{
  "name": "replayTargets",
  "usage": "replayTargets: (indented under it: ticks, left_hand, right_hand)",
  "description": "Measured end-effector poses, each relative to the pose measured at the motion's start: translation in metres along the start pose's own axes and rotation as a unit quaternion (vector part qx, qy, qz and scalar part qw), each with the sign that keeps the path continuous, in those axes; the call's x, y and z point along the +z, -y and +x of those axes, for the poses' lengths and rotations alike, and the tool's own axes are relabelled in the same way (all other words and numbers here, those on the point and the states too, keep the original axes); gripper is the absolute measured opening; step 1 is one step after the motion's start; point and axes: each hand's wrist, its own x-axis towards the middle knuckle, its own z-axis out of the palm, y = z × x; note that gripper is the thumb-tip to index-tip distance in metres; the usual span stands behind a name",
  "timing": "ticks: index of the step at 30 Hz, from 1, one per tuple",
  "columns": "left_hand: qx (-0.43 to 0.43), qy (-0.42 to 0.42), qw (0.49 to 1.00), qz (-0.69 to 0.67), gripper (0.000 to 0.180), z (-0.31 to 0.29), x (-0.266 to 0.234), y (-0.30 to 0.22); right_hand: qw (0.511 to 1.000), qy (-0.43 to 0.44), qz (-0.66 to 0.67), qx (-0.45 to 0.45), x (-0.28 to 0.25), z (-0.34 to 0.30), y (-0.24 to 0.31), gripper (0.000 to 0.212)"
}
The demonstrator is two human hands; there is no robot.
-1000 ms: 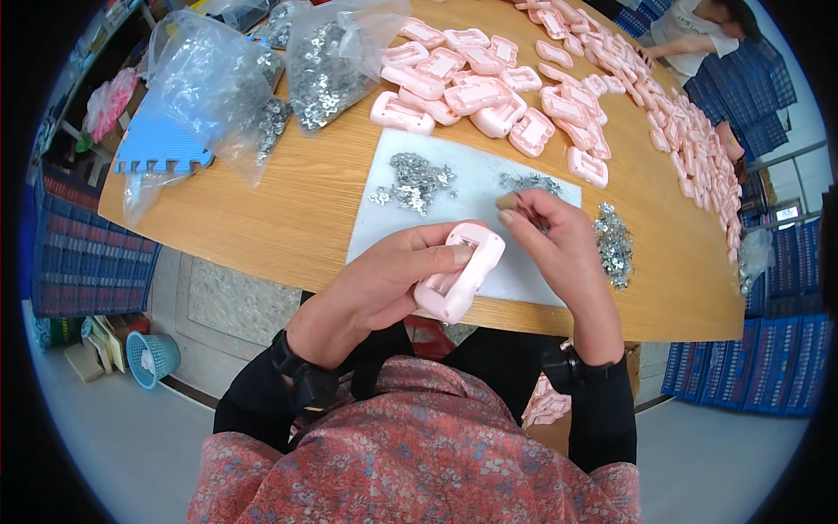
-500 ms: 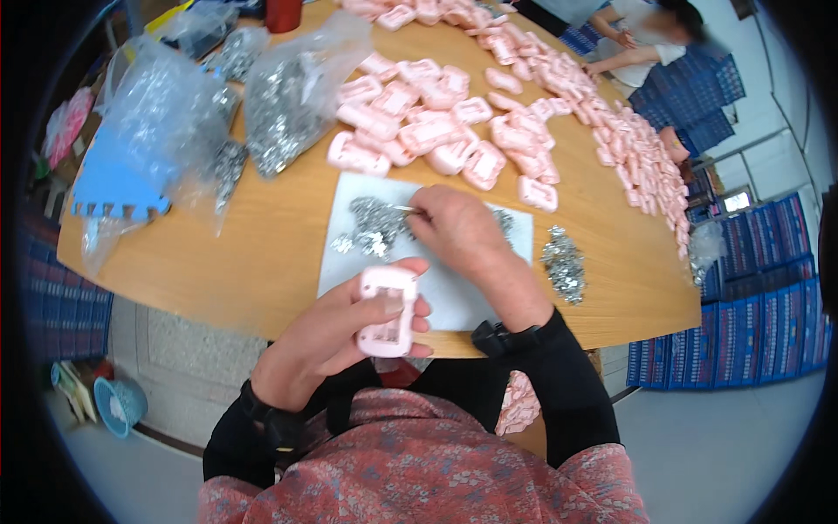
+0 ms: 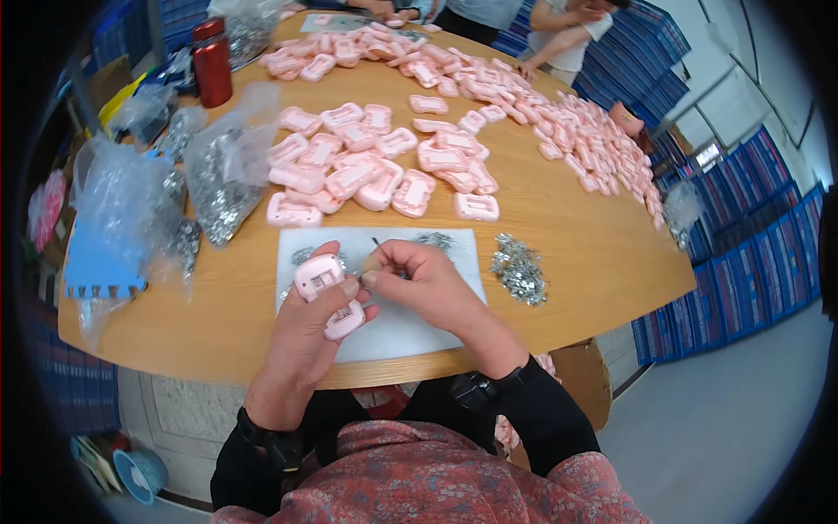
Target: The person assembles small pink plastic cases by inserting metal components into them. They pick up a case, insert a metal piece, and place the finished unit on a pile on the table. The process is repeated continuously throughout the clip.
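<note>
My left hand (image 3: 301, 336) is wrapped round a pale pink plastic casing (image 3: 347, 321), rounded at the ends, with slotted recesses on its upward face. The thumb presses across its middle. Just right of the casing, my right hand (image 3: 419, 284) pinches a thin metal tool whose dark tip (image 3: 376, 241) sticks up past the fingers; most of it is hidden, so its exact kind does not show. Both hands are over a white mat (image 3: 401, 341) at the table's near edge. Small shiny metal pieces (image 3: 434, 239) lie on the mat, partly behind my hands.
A pile of metal pieces (image 3: 520, 269) lies right of the mat. Pink casings (image 3: 353, 175) are heaped beyond it, with a long row (image 3: 559, 122) curving right. Bags of metal parts (image 3: 229, 175) and a red flask (image 3: 211, 65) stand left. Other people work across the table.
My right hand has come back from the metal pieces to beside the casing. My left hand has turned and tilted the casing. The view has shifted, showing more of the far table.
</note>
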Motion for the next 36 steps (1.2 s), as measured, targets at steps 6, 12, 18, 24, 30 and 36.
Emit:
replayTargets:
  ticks: [6, 12, 18, 24, 30, 36]
  left_hand:
    - [0.045, -0.003, 0.996, 0.082, 0.06, 0.011, 0.014, 0.011]
    - [0.087, -0.018, 0.988, 0.127, 0.059, 0.018, 0.028, 0.012]
    - [0.116, 0.0, 0.98, 0.164, 0.058, 0.021, 0.023, 0.015]
    - [0.105, -0.019, 0.984, 0.144, 0.055, 0.023, 0.017, 0.009]
    - [0.079, -0.009, 0.989, 0.124, 0.055, 0.016, 0.018, 0.004]
    - [0.081, 0.0, 0.989, 0.121, 0.053, 0.01, 0.023, 0.003]
  right_hand:
    - [0.998, -0.056, 0.023, -0.023, -0.007, -0.011, -0.003, 0.015]
    - [0.994, -0.097, -0.007, -0.051, -0.013, -0.012, -0.011, 0.014]
    - [0.996, -0.081, -0.033, -0.008, -0.018, -0.012, -0.018, 0.017]
    - [0.975, -0.13, -0.177, 0.02, -0.039, -0.013, 0.035, 0.067]
    - [0.752, -0.424, -0.473, -0.177, -0.158, 0.01, 0.109, 0.114]
    - [0.711, -0.483, -0.453, -0.237, -0.242, 0.019, 0.157, 0.071]
